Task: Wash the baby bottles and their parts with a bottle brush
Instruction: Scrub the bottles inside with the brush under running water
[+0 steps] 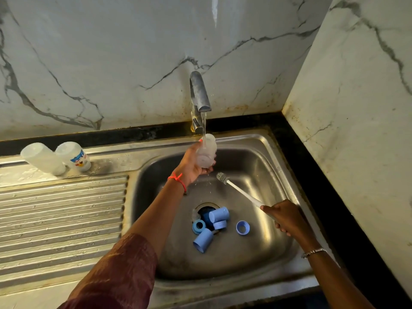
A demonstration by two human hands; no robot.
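Observation:
My left hand (191, 165) grips a clear baby bottle (207, 150) and holds it under the running tap (199, 94); water streams onto it. Lower right, my right hand (284, 217) holds the white handle of the bottle brush (239, 190), whose bristle head points up-left just below the bottle without touching it. Several blue bottle parts lie around the drain: two caps (219, 214) (203, 240), two rings (198, 226) (242, 227) and a small piece (220, 225). Two more clear bottles (43, 158) (74, 155) stand upside down on the sink ledge at the back left.
The steel sink basin (256, 166) has a ribbed draining board (62, 219) to its left. A marble wall rises behind and on the right, with a black counter strip (312, 175) along the sink's right edge.

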